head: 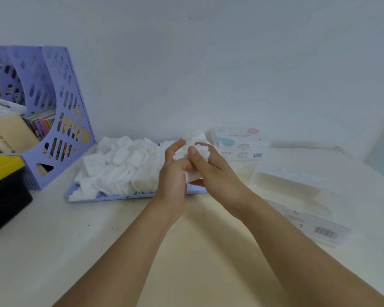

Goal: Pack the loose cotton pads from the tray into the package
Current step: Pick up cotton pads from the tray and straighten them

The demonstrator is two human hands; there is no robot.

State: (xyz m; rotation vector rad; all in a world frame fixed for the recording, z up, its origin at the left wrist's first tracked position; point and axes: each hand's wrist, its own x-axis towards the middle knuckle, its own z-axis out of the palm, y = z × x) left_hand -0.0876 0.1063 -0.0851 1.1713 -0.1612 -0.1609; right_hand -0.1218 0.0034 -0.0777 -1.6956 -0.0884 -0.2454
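Behind both hands [191, 167], package [242, 145] with barcode, print unreadable.

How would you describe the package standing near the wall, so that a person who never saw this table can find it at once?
Start from the lilac tray heaped with loose cotton pads at the middle of the table. Just right of its far corner, against the wall and beyond the right hand, stands the package. Unlike the flat clear package lying nearer, it stands upright and bears a teal and a pink shape above a barcode.
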